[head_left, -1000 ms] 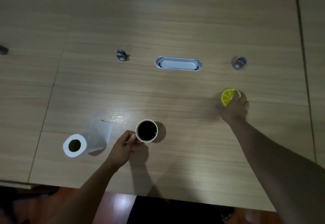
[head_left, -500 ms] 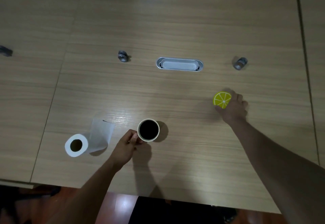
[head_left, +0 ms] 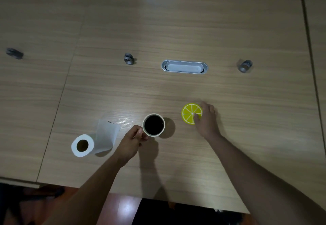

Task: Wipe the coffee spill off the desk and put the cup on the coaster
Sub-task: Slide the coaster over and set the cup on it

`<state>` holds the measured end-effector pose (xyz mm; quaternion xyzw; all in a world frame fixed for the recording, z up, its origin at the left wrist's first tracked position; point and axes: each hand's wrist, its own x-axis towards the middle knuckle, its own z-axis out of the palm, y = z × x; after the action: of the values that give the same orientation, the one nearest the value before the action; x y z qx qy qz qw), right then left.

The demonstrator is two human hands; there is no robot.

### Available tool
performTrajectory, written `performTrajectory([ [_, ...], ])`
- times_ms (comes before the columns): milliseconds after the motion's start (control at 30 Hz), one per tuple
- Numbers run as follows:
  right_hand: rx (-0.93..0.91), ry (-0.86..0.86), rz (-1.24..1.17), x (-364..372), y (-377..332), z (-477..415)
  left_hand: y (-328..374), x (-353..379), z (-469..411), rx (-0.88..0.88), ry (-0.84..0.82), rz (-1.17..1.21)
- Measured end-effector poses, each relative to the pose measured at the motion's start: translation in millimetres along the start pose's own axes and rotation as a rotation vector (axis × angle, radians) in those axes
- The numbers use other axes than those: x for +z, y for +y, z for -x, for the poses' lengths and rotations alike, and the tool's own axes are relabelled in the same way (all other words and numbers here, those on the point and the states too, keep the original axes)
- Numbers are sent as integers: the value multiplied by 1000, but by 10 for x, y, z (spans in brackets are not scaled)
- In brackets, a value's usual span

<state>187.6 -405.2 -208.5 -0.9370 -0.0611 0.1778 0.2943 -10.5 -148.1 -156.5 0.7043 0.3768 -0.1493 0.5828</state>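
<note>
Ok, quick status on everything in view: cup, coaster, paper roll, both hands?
Cup: upright, full of dark coffee, not on the coaster.
Coaster: flat on the desk, right of the cup, apart from it.
Paper roll: on its side, one sheet unrolled, untouched.
Left hand: gripping the cup at its side.
Right hand: fingers on the coaster's right edge.

Wood-grain desk (head_left: pixel 194 21), overhead glare; glossy reddish floor (head_left: pixel 123 209).
</note>
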Motion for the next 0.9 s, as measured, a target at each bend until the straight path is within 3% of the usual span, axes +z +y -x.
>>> performTrajectory([
  [133, -6, -31, -141, 167, -255, 135, 42, -15, -34, 8, -20, 6],
  [267, 109, -88, -346, 354, -399, 211, 77, -7, -57, 17, -24, 28],
  [433, 135, -148, -440, 523, -473, 279, 139, 1, -93, 36, -20, 30],
  [900, 138, -256, -408, 629, -386, 436, 244, 59, -340, 31, -42, 55],
])
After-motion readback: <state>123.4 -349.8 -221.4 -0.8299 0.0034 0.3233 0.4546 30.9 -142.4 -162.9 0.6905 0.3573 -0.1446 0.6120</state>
